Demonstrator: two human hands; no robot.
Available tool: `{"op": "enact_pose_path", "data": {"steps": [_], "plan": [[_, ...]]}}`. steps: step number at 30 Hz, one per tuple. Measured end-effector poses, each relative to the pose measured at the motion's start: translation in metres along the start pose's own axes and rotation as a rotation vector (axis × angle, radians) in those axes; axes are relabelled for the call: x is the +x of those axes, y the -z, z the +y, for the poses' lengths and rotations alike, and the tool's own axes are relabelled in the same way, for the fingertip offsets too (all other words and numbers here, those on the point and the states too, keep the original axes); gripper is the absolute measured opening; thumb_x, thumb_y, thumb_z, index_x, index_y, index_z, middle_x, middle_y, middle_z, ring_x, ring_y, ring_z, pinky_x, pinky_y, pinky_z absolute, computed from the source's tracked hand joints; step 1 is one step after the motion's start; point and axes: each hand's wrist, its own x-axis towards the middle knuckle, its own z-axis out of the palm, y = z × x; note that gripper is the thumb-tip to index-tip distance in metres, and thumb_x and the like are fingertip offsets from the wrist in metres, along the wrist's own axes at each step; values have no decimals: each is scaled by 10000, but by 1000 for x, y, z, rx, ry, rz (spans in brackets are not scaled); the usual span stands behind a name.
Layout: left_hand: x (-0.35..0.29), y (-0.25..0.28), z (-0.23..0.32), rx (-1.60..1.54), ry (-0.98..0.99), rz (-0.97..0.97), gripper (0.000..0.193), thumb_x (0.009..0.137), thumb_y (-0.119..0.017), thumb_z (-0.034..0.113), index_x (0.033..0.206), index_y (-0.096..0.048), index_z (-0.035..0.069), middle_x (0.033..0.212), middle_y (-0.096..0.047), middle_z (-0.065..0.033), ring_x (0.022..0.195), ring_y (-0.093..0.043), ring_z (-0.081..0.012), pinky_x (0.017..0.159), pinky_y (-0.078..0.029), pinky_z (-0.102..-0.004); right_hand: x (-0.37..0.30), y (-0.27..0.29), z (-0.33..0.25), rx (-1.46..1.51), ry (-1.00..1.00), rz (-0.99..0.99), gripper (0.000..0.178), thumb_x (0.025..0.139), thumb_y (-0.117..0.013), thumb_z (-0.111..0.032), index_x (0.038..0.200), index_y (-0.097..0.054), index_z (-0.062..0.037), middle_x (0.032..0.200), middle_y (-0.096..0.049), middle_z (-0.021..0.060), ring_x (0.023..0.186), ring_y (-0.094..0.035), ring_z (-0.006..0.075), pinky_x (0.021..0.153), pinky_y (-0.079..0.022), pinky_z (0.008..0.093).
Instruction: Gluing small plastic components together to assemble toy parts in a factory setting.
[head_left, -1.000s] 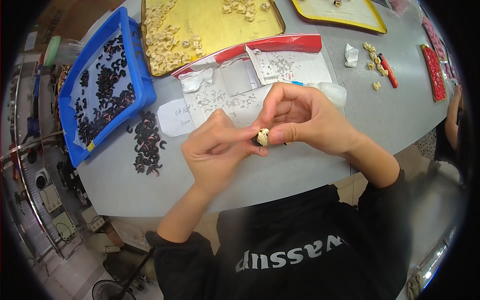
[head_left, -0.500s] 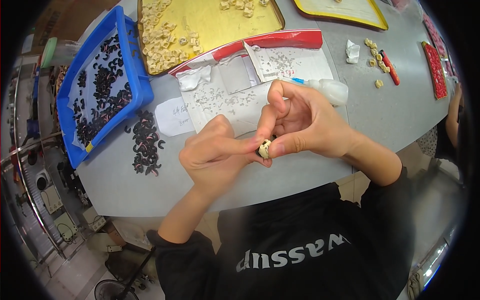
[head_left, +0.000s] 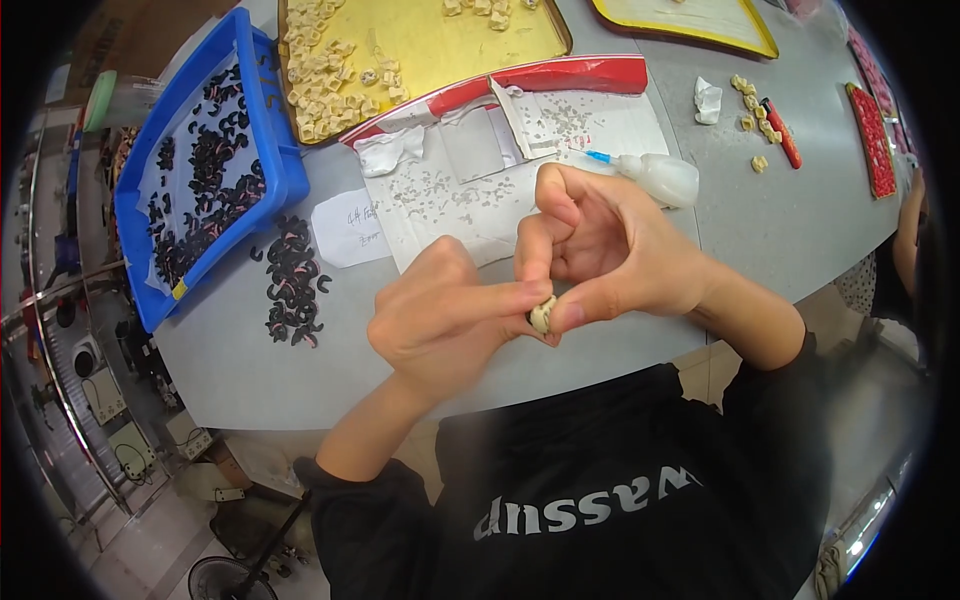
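Observation:
Between my fingertips, over the near part of the table, is a small cream-coloured piece with a dark part at its side. My left hand pinches it from the left, index finger stretched along its top. From the right, the thumb and index finger of my right hand close on the same piece, the other fingers curled. The fingers partly cover it. Just beyond my hands lies a white sheet of card strewn with small grey bits. A squeeze bottle with a blue tip rests behind my right hand.
A blue tray of black curved pieces stands at left, with a pile of black curved pieces beside it. Yellow trays hold cream pieces at the back. A red-handled tool lies at right near several cream pieces.
Both hands have shifted slightly right and nearer to me with the pinched piece. It appears turned a little between the fingertips.

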Motion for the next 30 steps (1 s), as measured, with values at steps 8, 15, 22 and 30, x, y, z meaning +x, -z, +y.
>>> {"op": "enact_pose_path", "data": {"steps": [8, 15, 22, 30], "plan": [[-14, 3, 18, 124, -70, -55, 244, 541, -796, 146, 751, -676, 172, 500, -340, 37, 455, -320, -135, 397, -225, -244, -6, -5, 2, 6, -31, -141, 565, 577, -752, 88, 785, -265, -107, 786, -601, 149, 770, -561, 192, 697, -460, 286], [-14, 6, 21, -49, -161, -189, 269, 592, -741, 48, 820, -648, 156, 515, -343, 39, 492, -364, -124, 425, -263, -256, -8, -5, 0, -80, -89, -204, 595, 551, -774, 79, 768, -251, -103, 769, -616, 145, 767, -557, 179, 739, -454, 286], [-15, 5, 19, -114, -215, -272, 263, 607, -713, -4, 833, -624, 96, 524, -334, 40, 495, -368, -118, 437, -278, -260, -9, -6, -1, -93, -96, -230, 598, 553, -776, 70, 757, -241, -103, 740, -612, 137, 744, -563, 166, 741, -454, 282], [-26, -8, 14, -112, -297, -109, 277, 633, -714, -30, 846, -599, 105, 520, -306, 50, 489, -346, -104, 432, -266, -246, -9, -5, 0, -168, -50, -256, 593, 545, -779, 67, 752, -249, -101, 714, -607, 121, 715, -579, 136, 720, -445, 250]]}}
